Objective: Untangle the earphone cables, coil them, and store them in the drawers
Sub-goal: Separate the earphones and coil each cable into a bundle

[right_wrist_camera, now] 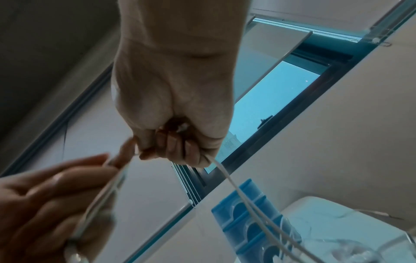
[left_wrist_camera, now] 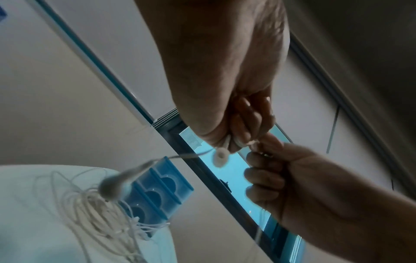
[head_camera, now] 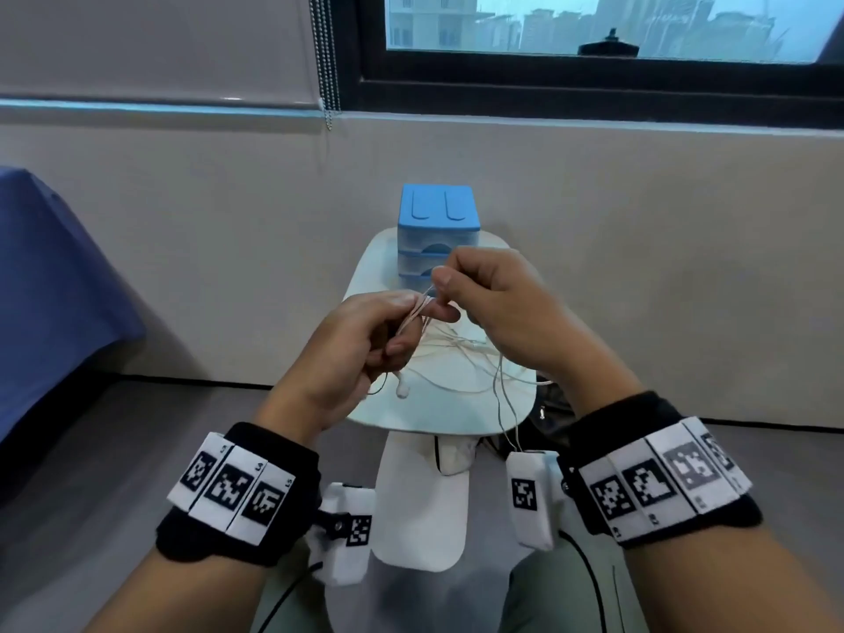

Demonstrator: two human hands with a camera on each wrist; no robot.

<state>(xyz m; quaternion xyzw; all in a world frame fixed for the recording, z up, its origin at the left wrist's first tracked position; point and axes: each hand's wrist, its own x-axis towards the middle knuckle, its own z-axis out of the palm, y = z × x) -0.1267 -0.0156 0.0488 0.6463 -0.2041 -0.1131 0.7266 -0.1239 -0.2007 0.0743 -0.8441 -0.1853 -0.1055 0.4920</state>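
Coiling step, judged as under way. The left hand is holding several turns of thin white cable gathered around its fingers, which are curling onto the strands; an earbud is hanging just below this hand, and a second earbud is dangling nearer the left wrist camera. The right hand is pinching the cable between thumb and forefinger just in front of the drawers, its other fingers curling inward with strands running out beneath them. Both hands are working above the bench, on the near side of the drawers. The rest of the cables are lying as a loose tangle on the bench in front of the drawers, with one strand trailing off the near edge. The cable is looking fine, limp and pale, its loops crossing in ways too thin to trace; how many earphones are involved cannot be told. The drawers, a blue stacked unit, are appearing closed. The next move probably calls for drawing more slack from the tangle without tightening knots, then laying another turn over the left fingers; a snag in the pile seems the likeliest hindrance.
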